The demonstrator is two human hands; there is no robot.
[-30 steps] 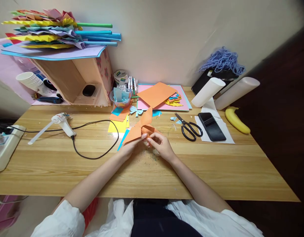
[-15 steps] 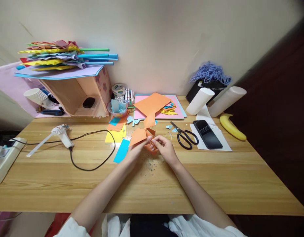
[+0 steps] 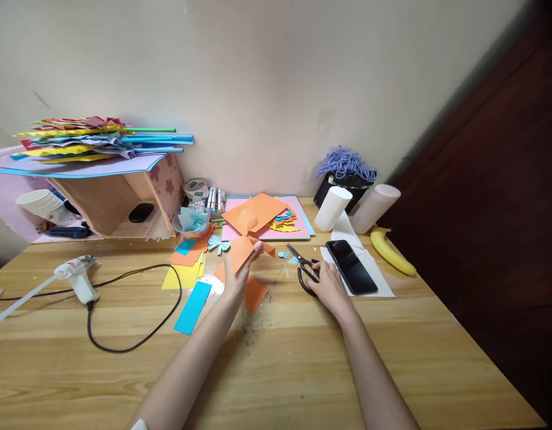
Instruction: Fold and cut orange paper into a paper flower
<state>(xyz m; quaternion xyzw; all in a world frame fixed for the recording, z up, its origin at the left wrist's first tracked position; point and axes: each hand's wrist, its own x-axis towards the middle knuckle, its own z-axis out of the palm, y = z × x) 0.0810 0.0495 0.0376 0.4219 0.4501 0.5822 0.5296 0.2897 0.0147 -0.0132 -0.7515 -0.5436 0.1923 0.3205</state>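
My left hand [image 3: 241, 276] pinches a folded orange paper bow [image 3: 241, 251] and holds it up over the table. Below it, a small orange paper piece [image 3: 255, 294] lies on the wood. My right hand [image 3: 332, 288] has its fingers closed around a handle loop of the black scissors [image 3: 303, 261], which rest on the table with blades pointing away to the left. Small light-blue paper scraps [image 3: 284, 255] lie beside the blades. A blue paper strip [image 3: 193, 307] is left of my left hand, near yellow paper [image 3: 183, 277] and a light-blue paper bow [image 3: 218, 244].
A glue gun [image 3: 79, 280] with a looping black cable lies at left. Behind stand an open box [image 3: 101, 200] topped with paper crafts and a tub [image 3: 192, 224]. At right are a phone [image 3: 352, 267], white rolls [image 3: 333, 209] and a banana [image 3: 391, 252].
My right hand has let go of the orange paper and moved right onto the scissors. My left hand has raised the orange bow. The view has shifted right and up.
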